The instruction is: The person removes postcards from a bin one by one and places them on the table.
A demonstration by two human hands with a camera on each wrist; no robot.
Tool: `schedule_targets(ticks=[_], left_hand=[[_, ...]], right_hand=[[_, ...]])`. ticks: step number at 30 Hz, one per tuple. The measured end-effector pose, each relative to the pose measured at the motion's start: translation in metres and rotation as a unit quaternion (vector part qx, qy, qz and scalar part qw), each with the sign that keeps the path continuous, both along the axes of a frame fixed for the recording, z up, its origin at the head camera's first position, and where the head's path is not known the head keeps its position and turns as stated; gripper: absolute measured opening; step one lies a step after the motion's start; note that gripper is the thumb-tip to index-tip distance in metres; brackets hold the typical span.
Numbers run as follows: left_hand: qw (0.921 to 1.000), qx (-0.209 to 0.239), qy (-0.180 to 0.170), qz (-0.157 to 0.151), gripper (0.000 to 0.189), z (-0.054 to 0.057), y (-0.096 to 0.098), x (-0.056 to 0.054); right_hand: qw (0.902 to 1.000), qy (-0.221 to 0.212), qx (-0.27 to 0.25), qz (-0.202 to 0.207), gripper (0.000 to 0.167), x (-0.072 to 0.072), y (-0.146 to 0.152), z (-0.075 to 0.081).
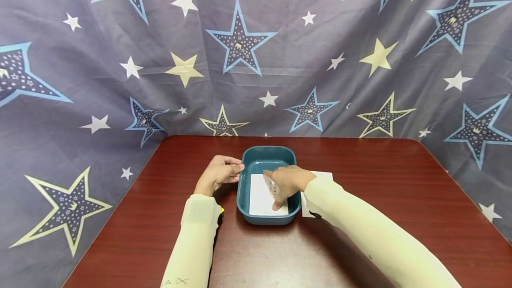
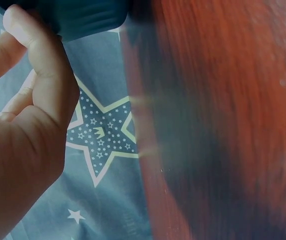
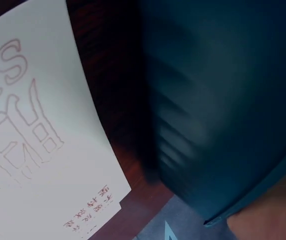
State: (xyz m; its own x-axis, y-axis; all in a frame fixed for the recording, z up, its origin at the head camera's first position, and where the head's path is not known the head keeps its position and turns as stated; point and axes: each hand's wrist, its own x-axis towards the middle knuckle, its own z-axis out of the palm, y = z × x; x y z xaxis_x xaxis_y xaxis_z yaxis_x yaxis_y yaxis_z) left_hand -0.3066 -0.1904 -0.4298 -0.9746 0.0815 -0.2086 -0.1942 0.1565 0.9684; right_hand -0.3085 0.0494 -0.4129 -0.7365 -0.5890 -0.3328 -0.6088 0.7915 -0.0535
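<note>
A dark teal rectangular tray (image 1: 269, 220) stands on the table, its wall (image 2: 90, 20) also showing in the left wrist view. My left hand (image 1: 220, 173) grips its left rim between thumb and fingers. Inside lies a white sheet of paper (image 1: 258, 197). Over that sheet my right hand (image 1: 290, 179) reaches down into the tray. Between its thumb and forefinger it holds a small clear piece (image 1: 272, 186) with tiny printed marks; its exact kind is unclear. In the right wrist view the tray wall (image 3: 208, 100) hides most of this hand, leaving only part in the lower right corner.
Right of the tray, a second white sheet (image 1: 306, 208) lies partly under my right forearm. Outlined letters and small red writing mark this sheet (image 3: 78, 165) in the right wrist view. The reddish-brown table (image 1: 400, 190) ends at a grey star-patterned cloth (image 1: 272, 74).
</note>
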Motion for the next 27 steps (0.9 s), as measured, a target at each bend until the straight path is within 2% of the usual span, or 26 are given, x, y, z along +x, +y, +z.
schedule_targets(ticks=[9,17,27], left_hand=[[1.0000,-0.002,-0.002,0.001,0.035,-0.0021,-0.0012,-0.0014],[1.0000,-0.003,-0.001,0.002,0.035,-0.0013,-0.0005,-0.0005],[1.0000,-0.001,-0.002,0.000,0.035,-0.0012,-0.0004,-0.0002]], right_hand=[[0.9999,0.001,-0.010,-0.005,0.119,-0.0004,0.0005,0.0001],[0.9993,0.009,-0.033,0.012,0.117,-0.0002,0.0028,0.0015],[0.9961,0.056,-0.061,0.031,0.113,0.0005,0.0065,0.0019]])
